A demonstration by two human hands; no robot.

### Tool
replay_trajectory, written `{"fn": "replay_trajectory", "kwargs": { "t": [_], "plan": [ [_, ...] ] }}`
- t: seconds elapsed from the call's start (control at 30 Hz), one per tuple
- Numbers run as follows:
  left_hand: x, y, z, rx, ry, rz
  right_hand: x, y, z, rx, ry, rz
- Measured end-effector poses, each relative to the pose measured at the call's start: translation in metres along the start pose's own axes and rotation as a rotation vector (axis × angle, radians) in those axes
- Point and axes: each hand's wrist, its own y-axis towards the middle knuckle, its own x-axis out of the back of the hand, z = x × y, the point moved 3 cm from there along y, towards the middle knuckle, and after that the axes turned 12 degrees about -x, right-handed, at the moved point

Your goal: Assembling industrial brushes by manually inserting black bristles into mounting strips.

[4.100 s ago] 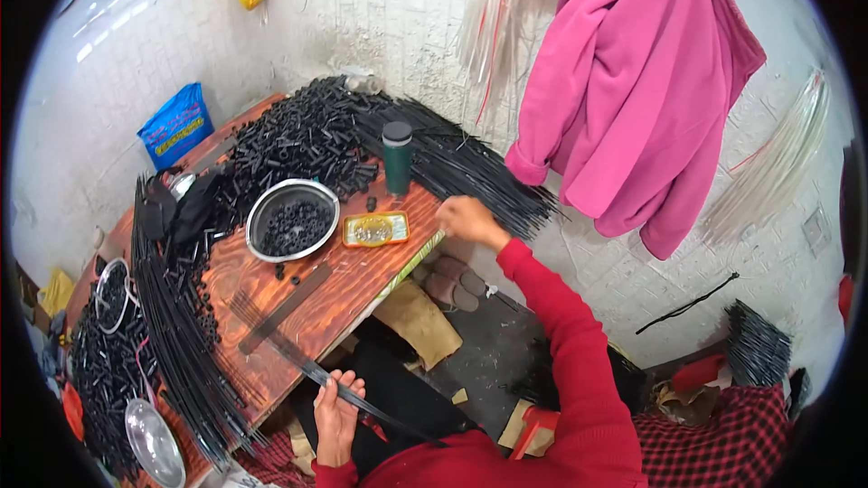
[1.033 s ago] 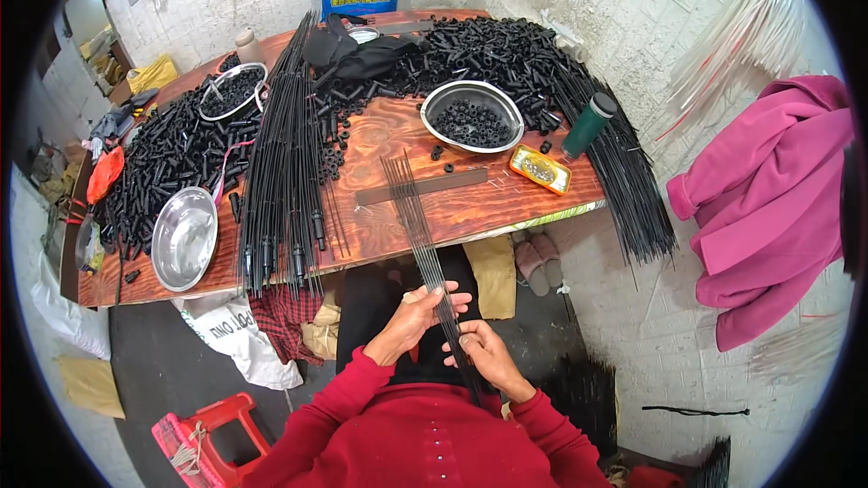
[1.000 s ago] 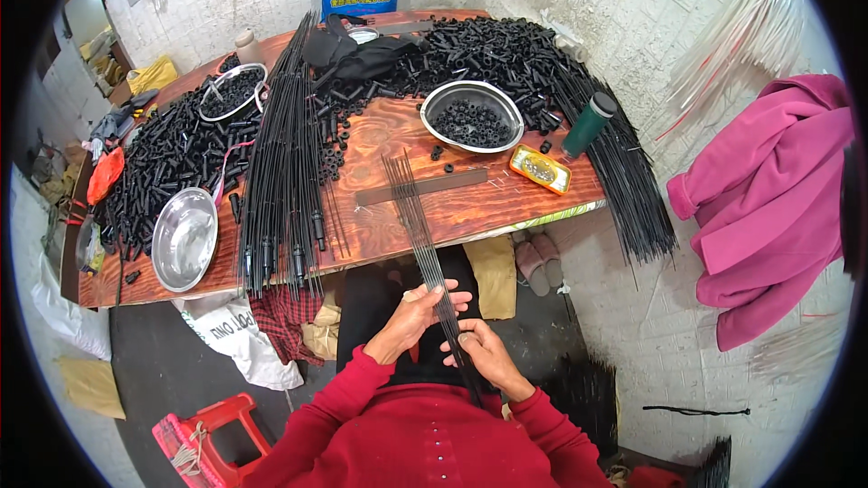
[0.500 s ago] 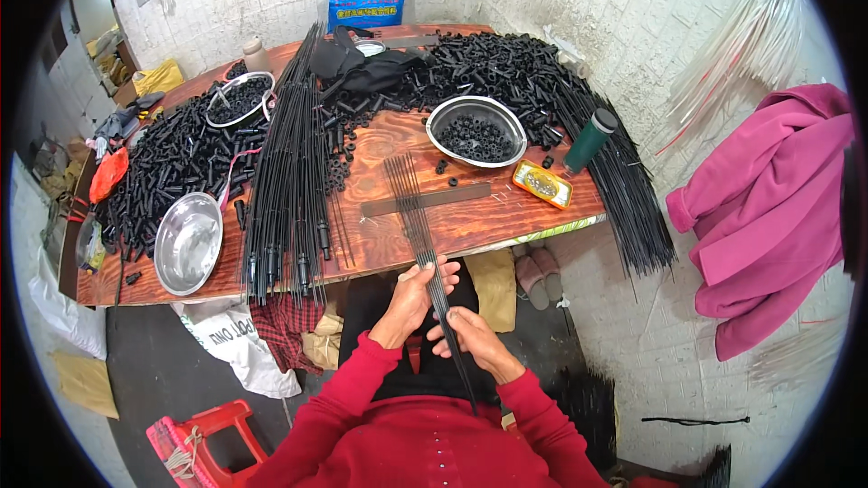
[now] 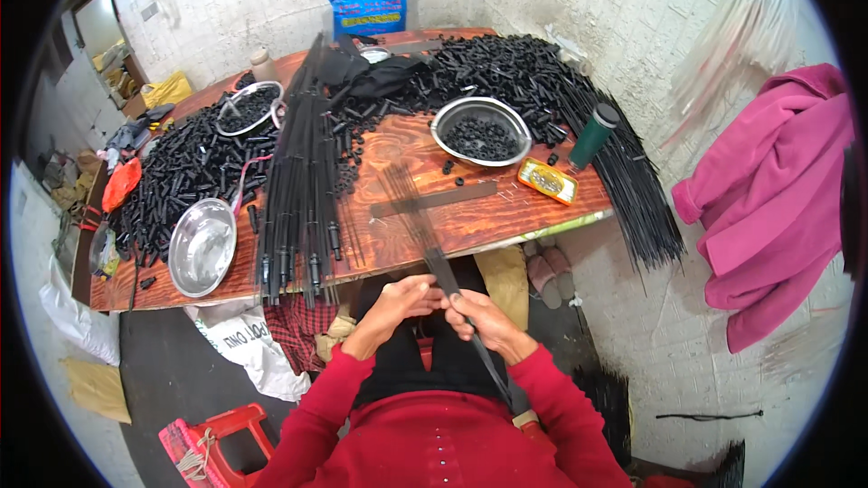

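A bundle of thin black rods [image 5: 439,264] slants from over the table's front edge down toward my lap, its far ends fanned out. My right hand [image 5: 488,320] is closed around the middle of the bundle. Just left of it, my left hand [image 5: 398,305] has its fingers stretched toward the rods, not wrapped round them; I cannot tell whether the fingertips touch. Beyond the rods' far ends a flat dark strip [image 5: 470,195] lies on the wooden table [image 5: 389,145].
More rods [image 5: 298,181] lie left, others [image 5: 646,190] overhang right. Black tubular pieces [image 5: 506,59] heap behind a steel bowl [image 5: 493,162] of black rings. A bare steel bowl [image 5: 202,248], yellow tin [image 5: 548,181] and green flask [image 5: 593,137] stand nearby. A red stool [image 5: 249,420] is lower left.
My left hand has loosened from the rods and moved slightly down and left. My right hand has shifted right and closed around the bundle, whose lower end swung right.
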Motion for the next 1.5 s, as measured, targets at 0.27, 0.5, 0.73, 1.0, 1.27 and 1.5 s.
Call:
{"fn": "replay_trajectory", "kwargs": {
  "t": [0.27, 0.5, 0.73, 1.0, 1.27, 1.5],
  "plan": [
    [-0.007, -0.008, -0.09, -0.911, 0.968, -0.209, -0.036, -0.054, 0.049, 0.093, -0.025, 0.168],
    [-0.032, 0.018, -0.102, -0.649, 0.49, 0.297, -0.058, -0.067, 0.054, 0.062, -0.069, 0.297],
    [-0.053, 0.034, -0.141, -0.471, 0.566, 0.34, -0.068, -0.081, 0.092, 0.145, -0.099, 0.271],
    [-0.037, 0.108, -0.202, -1.127, 1.005, 0.272, -0.075, -0.039, 0.135, 0.4, -0.274, 0.232],
    [0.052, 0.148, -0.091, -1.057, 1.217, 0.247, -0.035, -0.009, 0.07, 0.254, -0.243, 0.124],
    [0.041, 0.171, -0.09, -0.964, 1.291, 0.394, 0.001, 0.015, 0.025, 0.272, -0.207, -0.012]
  ]
}}
